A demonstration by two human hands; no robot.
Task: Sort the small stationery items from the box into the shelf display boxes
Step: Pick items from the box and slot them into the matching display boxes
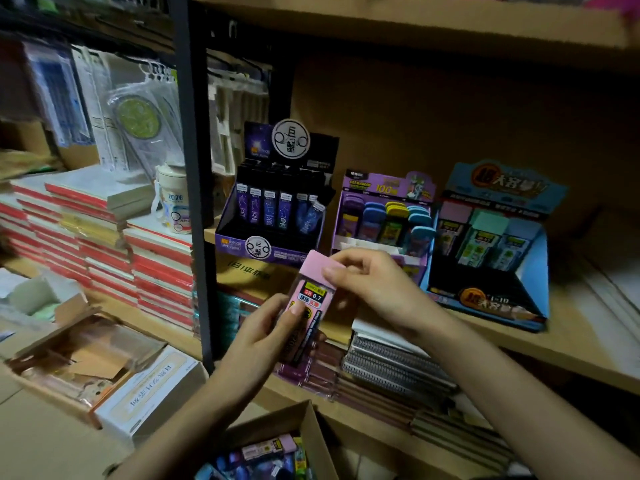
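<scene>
A pink pencil-lead case (313,296) marked "2B 0.7" is held upright in front of the shelf. My left hand (263,332) grips its lower part, thumb across the front. My right hand (375,285) pinches its pink cap end from the right. Behind it on the wooden shelf (571,341) stand three display boxes: a dark purple one (273,209) with rows of dark cases, a lilac one (384,216) with coloured cases, and a blue one (491,247) holding a few pastel cases. Below, an open cardboard box (277,445) holds several loose stationery items.
A dark metal upright (194,188) divides the shelving. Left of it lie stacks of red-edged notebooks (104,244), a white cup (173,202) and hanging packets. Spiral notebooks (391,368) fill the lower shelf. Open cartons (86,362) sit at lower left.
</scene>
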